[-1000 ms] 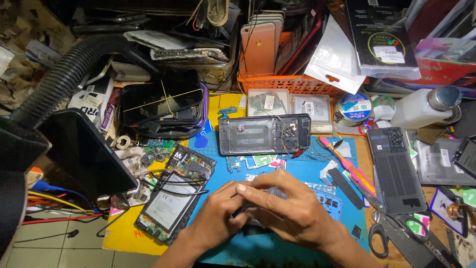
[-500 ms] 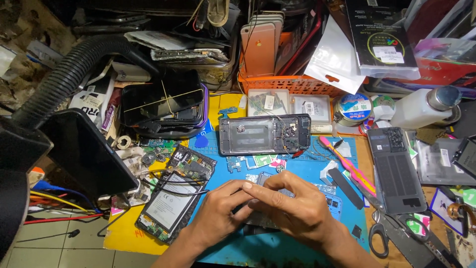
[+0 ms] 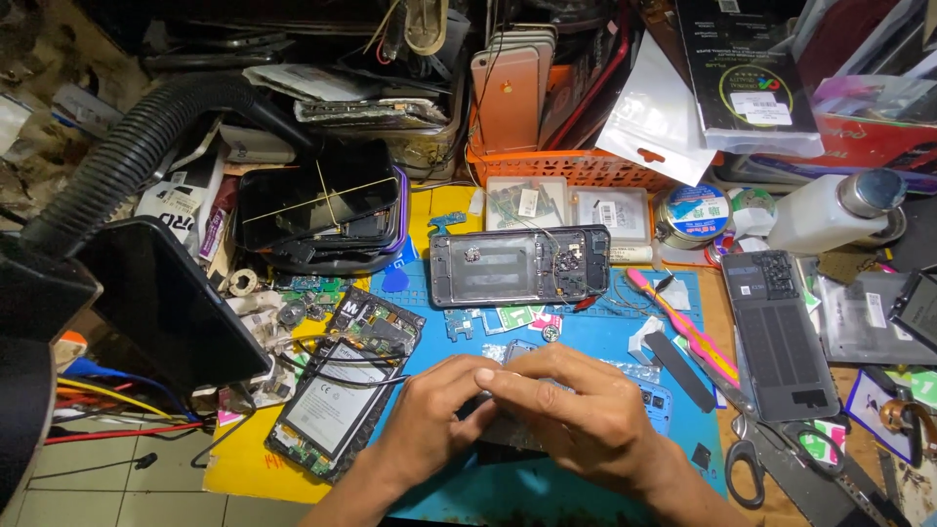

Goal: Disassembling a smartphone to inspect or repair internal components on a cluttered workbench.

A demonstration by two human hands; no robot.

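Head view: both hands meet over a small dark part (image 3: 485, 422) on the blue mat (image 3: 586, 322), right hand (image 3: 576, 415) lying over the left hand (image 3: 429, 425). Fingers look pinched on it (mostly hidden, so can't really tell). It runs left-right. Since a second ago, the hands have barely shifted.

A small dark phone part (image 3: 503, 429), mostly hidden under both hands, lies flat on the blue work mat (image 3: 605, 322).
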